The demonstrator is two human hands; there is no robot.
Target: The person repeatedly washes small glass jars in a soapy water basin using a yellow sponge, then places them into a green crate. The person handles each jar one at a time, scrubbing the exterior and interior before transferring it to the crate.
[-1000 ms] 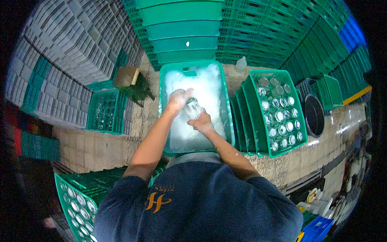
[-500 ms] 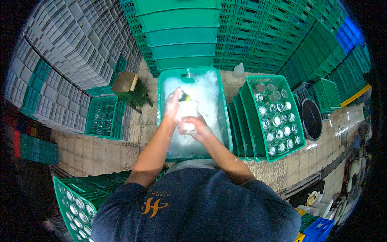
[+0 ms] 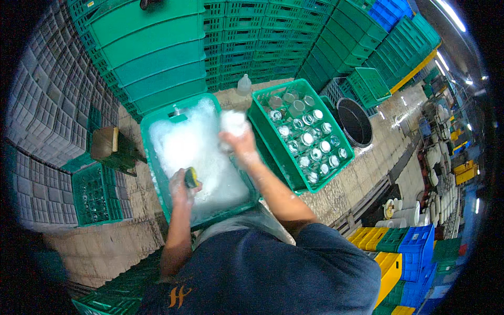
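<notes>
Yellow-and-dark sponge (image 3: 191, 177), long axis fore-and-aft

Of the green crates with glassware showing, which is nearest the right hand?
The right crate, near the right hand; the left crate stands beyond the sudsy tub, by the wooden stool.

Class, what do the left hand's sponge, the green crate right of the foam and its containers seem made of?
Sponge: perhaps matte foam, by its two-tone layers. Crate: smooth plastic, apparently, by its even colour and moulded rim. Containers: probably glossy glass, transparent with highlights; clear plastic possible.
</notes>
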